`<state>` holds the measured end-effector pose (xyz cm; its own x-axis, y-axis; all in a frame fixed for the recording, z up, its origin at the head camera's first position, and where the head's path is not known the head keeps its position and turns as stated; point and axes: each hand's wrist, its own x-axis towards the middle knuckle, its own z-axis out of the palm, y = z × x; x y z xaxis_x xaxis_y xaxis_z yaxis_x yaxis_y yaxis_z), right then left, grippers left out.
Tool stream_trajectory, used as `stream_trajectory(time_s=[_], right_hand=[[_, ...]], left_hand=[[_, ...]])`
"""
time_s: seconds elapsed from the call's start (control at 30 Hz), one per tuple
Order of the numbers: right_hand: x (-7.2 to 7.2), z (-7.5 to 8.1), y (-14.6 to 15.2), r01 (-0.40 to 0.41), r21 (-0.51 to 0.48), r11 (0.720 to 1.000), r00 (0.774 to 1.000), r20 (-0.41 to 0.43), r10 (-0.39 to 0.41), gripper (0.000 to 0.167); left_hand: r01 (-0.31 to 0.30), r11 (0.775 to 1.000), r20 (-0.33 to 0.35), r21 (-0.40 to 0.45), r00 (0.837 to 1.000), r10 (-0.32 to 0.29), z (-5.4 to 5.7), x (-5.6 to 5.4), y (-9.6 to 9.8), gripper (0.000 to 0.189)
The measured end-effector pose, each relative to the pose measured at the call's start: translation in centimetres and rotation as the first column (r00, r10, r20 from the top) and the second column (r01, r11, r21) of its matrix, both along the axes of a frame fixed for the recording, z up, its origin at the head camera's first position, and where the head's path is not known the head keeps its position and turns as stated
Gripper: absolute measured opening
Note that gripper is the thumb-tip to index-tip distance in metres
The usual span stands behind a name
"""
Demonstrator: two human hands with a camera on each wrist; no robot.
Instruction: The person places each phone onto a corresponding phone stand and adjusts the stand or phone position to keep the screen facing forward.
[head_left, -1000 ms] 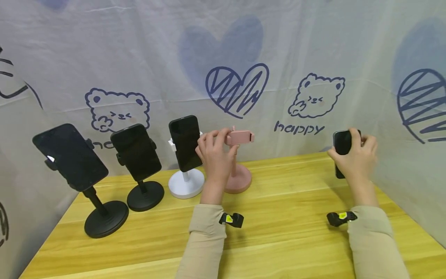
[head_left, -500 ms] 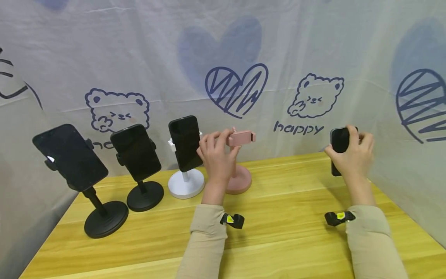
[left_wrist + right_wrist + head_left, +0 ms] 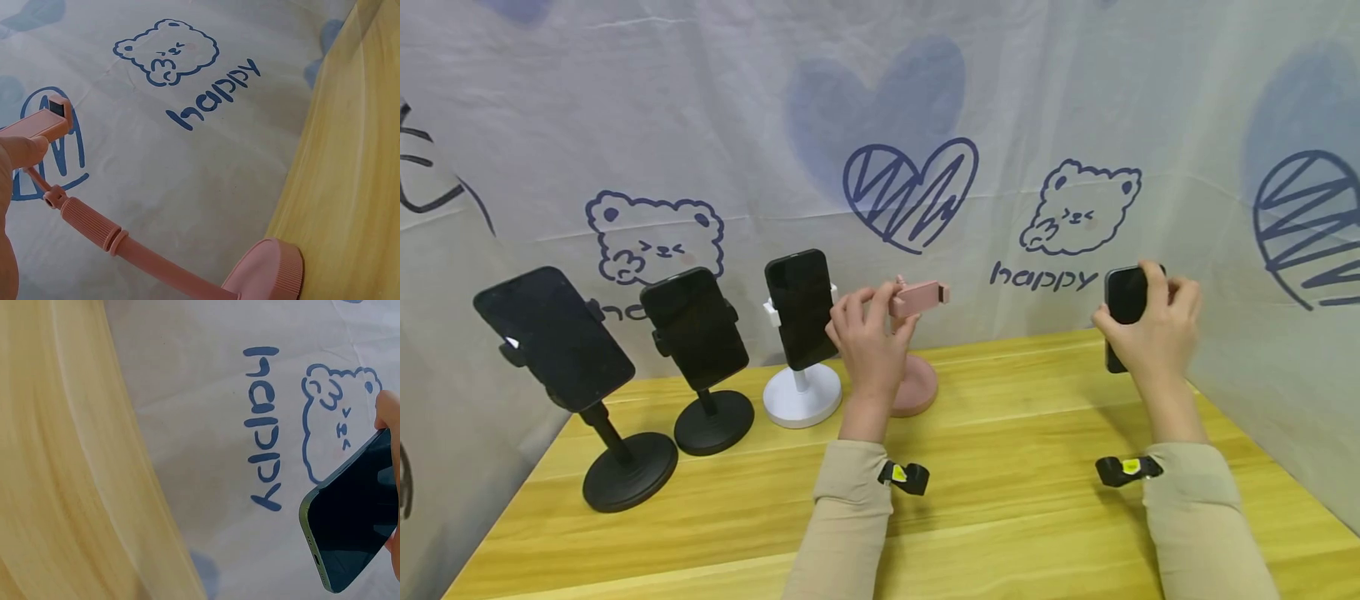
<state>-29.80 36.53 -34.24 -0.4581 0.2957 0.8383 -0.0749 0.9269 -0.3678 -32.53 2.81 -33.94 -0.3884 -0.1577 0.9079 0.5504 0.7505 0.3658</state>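
My left hand [image 3: 871, 346] pinches the clamp of a pink phone stand [image 3: 917, 386] between thumb and fingers. The clamp is tilted; its right end stays uncovered. In the left wrist view the stand's ribbed pole [image 3: 94, 225] runs down to a round base on the table. At the right, my right hand [image 3: 1161, 337] holds a dark smartphone [image 3: 1124, 300] upright above the table, thumb on the left edge and fingers on the other. The right wrist view shows the lower end of this phone [image 3: 353, 519], with the hand only partly in frame.
Left of my left hand stand a white stand [image 3: 802, 396] and two black stands [image 3: 713, 422], each bearing a phone with a dark screen. A printed cloth [image 3: 970, 100] hangs behind the wooden table [image 3: 1015, 500] and along its sides.
My right hand has lifted the smartphone slightly and brought it a little to the left. The pink clamp has tilted more under my left hand, its left end lower.
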Motion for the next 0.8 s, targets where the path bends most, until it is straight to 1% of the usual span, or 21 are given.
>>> stream_trajectory(time_s=[0.13, 0.23, 0.37, 0.67, 0.8], right_hand=[[0.1, 0.4, -0.4, -0.014, 0.009, 1.000, 0.999, -0.033, 0.015, 0.066], [0.2, 0.8, -0.7, -0.022, 0.017, 1.000, 0.999, -0.046, 0.023, 0.066], [0.2, 1.0, -1.2, -0.035, 0.034, 0.999, 0.998, -0.057, 0.037, 0.066], [0.3, 1.4, -2.2, -0.052, 0.060, 0.997, 0.994, -0.094, 0.058, 0.064], [0.3, 1.7, -2.5, -0.054, 0.069, 0.996, 0.994, -0.087, 0.060, 0.064]], left_hand=[[0.003, 1.000, 0.001, 0.006, 1.000, -0.003, -0.2, -0.1, 0.1, 0.040], [-0.005, 1.000, -0.001, 0.005, 1.000, 0.005, -0.4, -0.2, 0.2, 0.038], [-0.017, 1.000, -0.022, 0.005, 1.000, 0.017, -0.6, -0.3, 0.3, 0.038], [-0.019, 1.000, -0.037, -0.001, 0.999, 0.019, -0.6, -0.2, 0.4, 0.039], [-0.019, 1.000, -0.033, -0.009, 0.999, 0.019, -0.6, -0.4, 0.4, 0.039]])
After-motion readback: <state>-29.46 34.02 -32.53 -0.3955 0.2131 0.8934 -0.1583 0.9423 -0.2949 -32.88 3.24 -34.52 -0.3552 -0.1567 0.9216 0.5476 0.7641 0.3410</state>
